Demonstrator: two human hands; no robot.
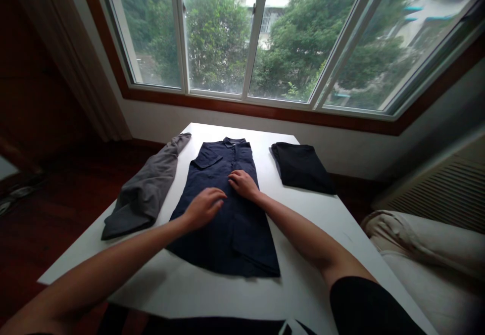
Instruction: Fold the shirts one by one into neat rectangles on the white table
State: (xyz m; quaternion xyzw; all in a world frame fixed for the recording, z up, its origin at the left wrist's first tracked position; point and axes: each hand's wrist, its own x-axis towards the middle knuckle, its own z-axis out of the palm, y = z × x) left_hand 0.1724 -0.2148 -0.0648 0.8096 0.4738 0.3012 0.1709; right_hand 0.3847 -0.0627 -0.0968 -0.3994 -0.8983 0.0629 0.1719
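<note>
A dark navy shirt (pixel 223 244) with a collar lies front up on the white table, its collar toward the window. One short sleeve is folded across the left of its chest, and its right side edge is folded in. My right hand (pixel 244 184) rests on the middle of the shirt near the button placket, fingers lightly bent and holding nothing. Just left of it and closer to me, my left hand (pixel 205 207) is over the shirt with its fingers extended; whether it touches the cloth I cannot tell.
The white table (pixel 310 224) has a crumpled grey garment (pixel 147 188) along its left edge, partly hanging over. A folded black garment (pixel 303 167) lies at the back right. Beyond the table is a window (pixel 246 37). Light bedding (pixel 428 254) sits at the right.
</note>
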